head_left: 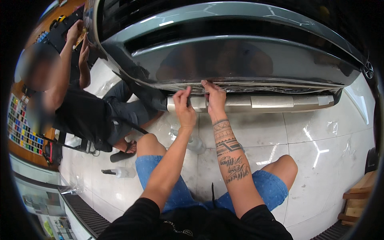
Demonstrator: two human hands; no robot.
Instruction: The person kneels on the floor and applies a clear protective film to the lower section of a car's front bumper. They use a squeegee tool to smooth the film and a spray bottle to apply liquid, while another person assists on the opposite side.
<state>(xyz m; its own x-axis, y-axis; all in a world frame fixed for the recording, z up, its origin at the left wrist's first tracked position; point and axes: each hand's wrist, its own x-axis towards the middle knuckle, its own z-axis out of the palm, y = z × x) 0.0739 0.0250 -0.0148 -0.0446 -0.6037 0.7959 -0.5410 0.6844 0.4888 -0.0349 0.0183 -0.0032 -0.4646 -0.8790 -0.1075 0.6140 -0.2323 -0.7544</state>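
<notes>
Black shirt [216, 224], then fingers [205, 84] at bumper [240, 58] (long axis left-to-right)

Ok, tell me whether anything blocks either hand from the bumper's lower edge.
Nothing visible does. The left hand and right hand are both up at the dark bumper, where clear film runs along the lower edge. The translucent bottle is on the floor below, out of the way.

The car bumper [240, 60] lies before me, plastic film [256, 86] along its lower edge; there my left hand [186, 111] is just left of my right hand [216, 101]. A co-worker [82, 114] is to my left, a swatch board [24, 124] farther left. On the floor [266, 134], one spray bottle [197, 145] is partly behind my left forearm [170, 166].
</notes>
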